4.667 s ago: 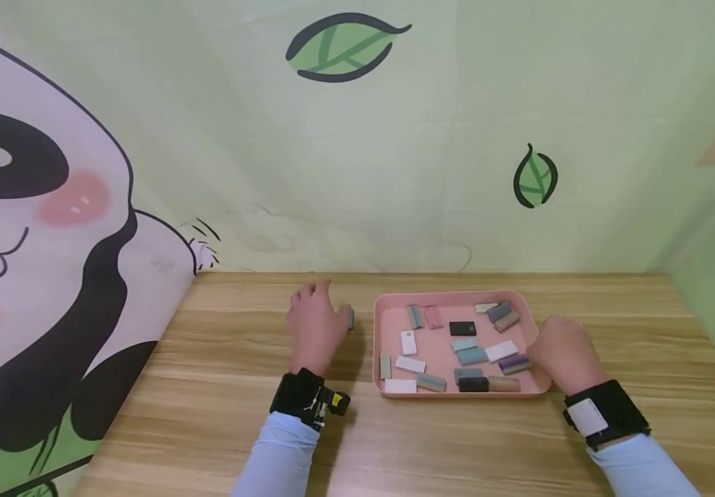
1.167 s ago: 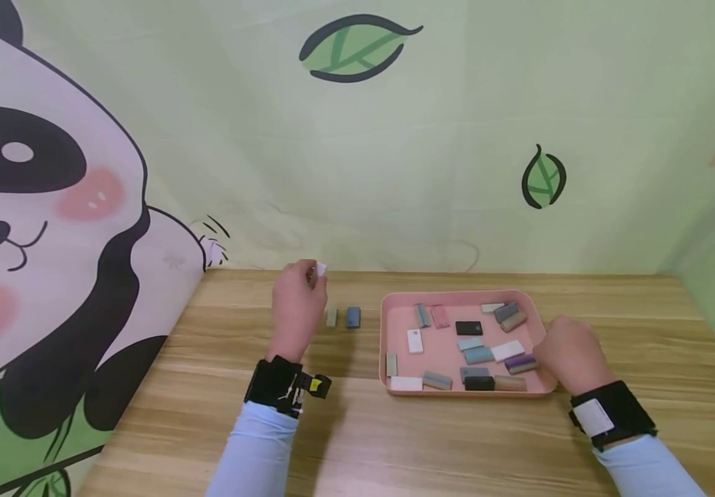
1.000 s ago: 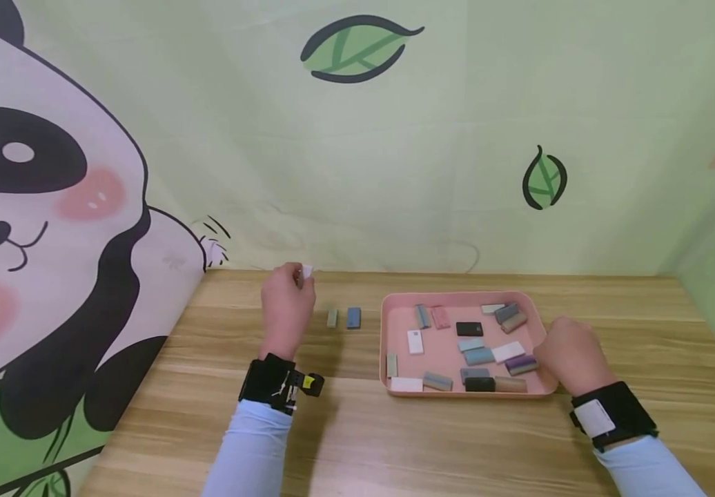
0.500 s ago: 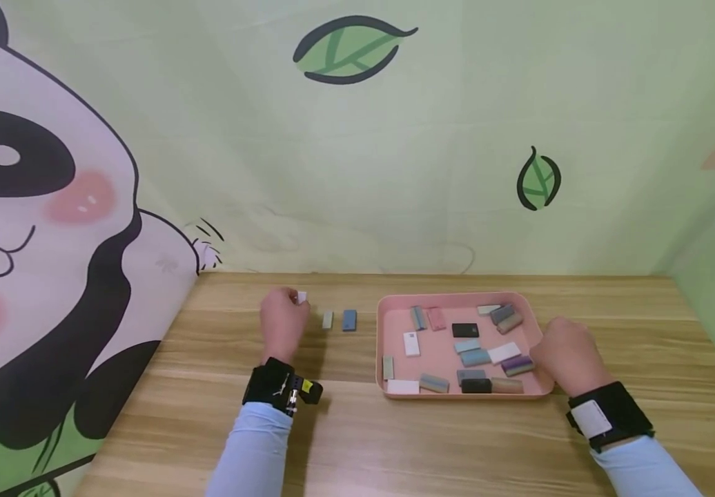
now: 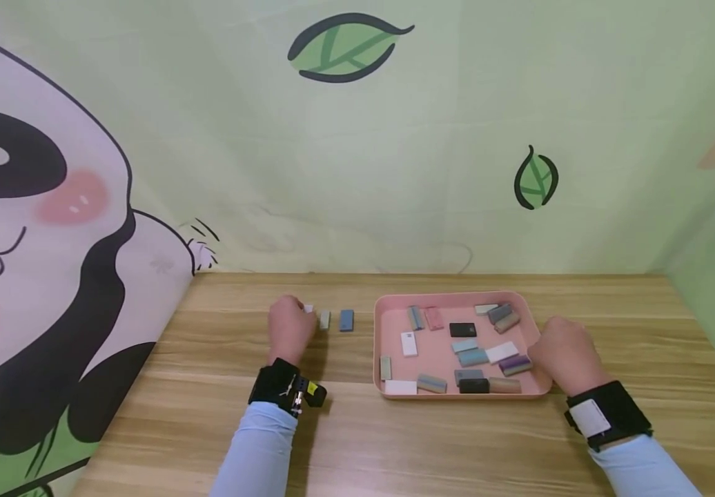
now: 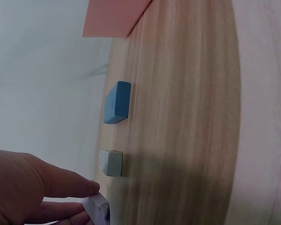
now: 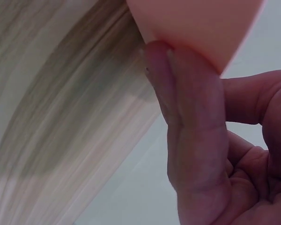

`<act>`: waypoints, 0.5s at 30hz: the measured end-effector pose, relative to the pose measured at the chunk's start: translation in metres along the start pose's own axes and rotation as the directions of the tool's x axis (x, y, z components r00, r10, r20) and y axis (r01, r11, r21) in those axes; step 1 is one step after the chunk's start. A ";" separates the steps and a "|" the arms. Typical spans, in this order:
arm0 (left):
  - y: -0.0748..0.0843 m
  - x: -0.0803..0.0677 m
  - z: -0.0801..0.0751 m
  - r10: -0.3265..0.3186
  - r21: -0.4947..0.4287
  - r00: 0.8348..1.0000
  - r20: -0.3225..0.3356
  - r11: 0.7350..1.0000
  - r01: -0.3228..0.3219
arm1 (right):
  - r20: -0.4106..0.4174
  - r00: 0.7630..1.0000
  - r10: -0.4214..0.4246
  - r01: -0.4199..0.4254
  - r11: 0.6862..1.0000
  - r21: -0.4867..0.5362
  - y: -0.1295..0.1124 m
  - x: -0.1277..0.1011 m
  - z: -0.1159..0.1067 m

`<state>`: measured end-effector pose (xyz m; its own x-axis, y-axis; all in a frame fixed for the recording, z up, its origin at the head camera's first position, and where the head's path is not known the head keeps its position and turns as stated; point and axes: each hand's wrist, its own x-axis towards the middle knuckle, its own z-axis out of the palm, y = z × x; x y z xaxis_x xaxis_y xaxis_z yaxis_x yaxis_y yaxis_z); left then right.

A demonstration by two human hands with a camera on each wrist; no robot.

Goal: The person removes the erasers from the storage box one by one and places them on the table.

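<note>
1. I see the left hand (image 5: 289, 326) pinching a white block (image 6: 100, 210), just beside a grey block (image 5: 325, 320) lying on the desk (image 5: 382, 442).
2. The right hand (image 5: 567, 351) grips the right edge of the pink tray (image 5: 435, 352).

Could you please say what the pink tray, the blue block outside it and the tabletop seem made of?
Pink tray: probably smooth, matte plastic, from its thin, evenly coloured walls.
Blue block: perhaps rubber or plastic; its matte faces leave that open.
Tabletop: wood or wood-look laminate, with streaky grain and soft sheen.
</note>
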<state>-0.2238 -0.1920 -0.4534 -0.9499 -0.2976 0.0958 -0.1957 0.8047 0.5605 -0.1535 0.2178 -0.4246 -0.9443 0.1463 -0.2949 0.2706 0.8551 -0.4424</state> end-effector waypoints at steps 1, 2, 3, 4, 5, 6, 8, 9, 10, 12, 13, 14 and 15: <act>-0.001 0.000 0.000 0.001 0.006 1.000 -0.003 1.000 -0.001 | 0.000 1.000 -0.001 0.001 1.000 0.003 0.000 0.000 0.000; -0.002 0.000 0.001 0.000 0.012 1.000 -0.005 1.000 0.000 | 0.000 1.000 -0.001 0.001 1.000 0.006 0.000 0.000 0.000; -0.002 0.001 0.001 -0.002 0.017 1.000 -0.007 1.000 0.002 | 0.001 1.000 0.000 0.000 1.000 0.010 0.000 0.000 0.000; -0.003 0.001 0.001 -0.002 0.026 1.000 -0.011 1.000 0.002 | 0.000 1.000 -0.002 0.002 1.000 0.013 0.000 -0.001 0.000; -0.003 0.001 0.001 -0.003 0.033 1.000 -0.011 0.999 0.003 | -0.002 1.000 -0.002 0.002 1.000 0.014 -0.001 -0.001 0.001; -0.004 0.001 0.001 -0.006 0.038 1.000 -0.012 0.999 0.007 | -0.004 1.000 -0.003 0.003 1.000 0.014 -0.001 -0.001 0.001; -0.005 0.002 0.002 -0.018 0.040 1.000 -0.010 0.999 0.018 | -0.007 1.000 -0.008 0.008 1.000 0.011 -0.001 0.000 0.001; -0.006 0.002 0.002 -0.023 0.042 1.000 -0.008 0.999 0.024 | -0.008 1.000 -0.008 0.008 1.000 0.010 -0.001 0.000 0.001; -0.007 0.002 0.003 -0.029 0.041 1.000 -0.005 0.999 0.029 | -0.007 1.000 -0.007 0.007 1.000 0.011 -0.001 0.000 0.001; -0.008 0.002 0.003 -0.045 0.038 0.999 0.004 0.998 0.045 | -0.006 1.000 -0.009 0.009 1.000 0.009 -0.001 0.000 0.001; -0.008 0.003 0.003 -0.050 0.038 0.999 0.007 0.998 0.050 | -0.007 1.000 -0.009 0.009 1.000 0.008 -0.001 0.000 0.001; -0.009 0.003 0.004 -0.054 0.038 0.998 0.011 0.998 0.054 | -0.007 1.000 -0.011 0.011 1.000 0.006 0.000 0.000 0.002; -0.009 0.003 0.004 -0.057 0.039 0.998 0.013 0.998 0.057 | -0.008 1.000 -0.008 0.008 1.000 0.006 0.000 0.000 0.002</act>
<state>-0.2256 -0.1981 -0.4612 -0.9403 -0.3364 0.0526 -0.2586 0.8061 0.5322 -0.1532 0.2164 -0.4263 -0.9478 0.1432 -0.2848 0.2640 0.8533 -0.4496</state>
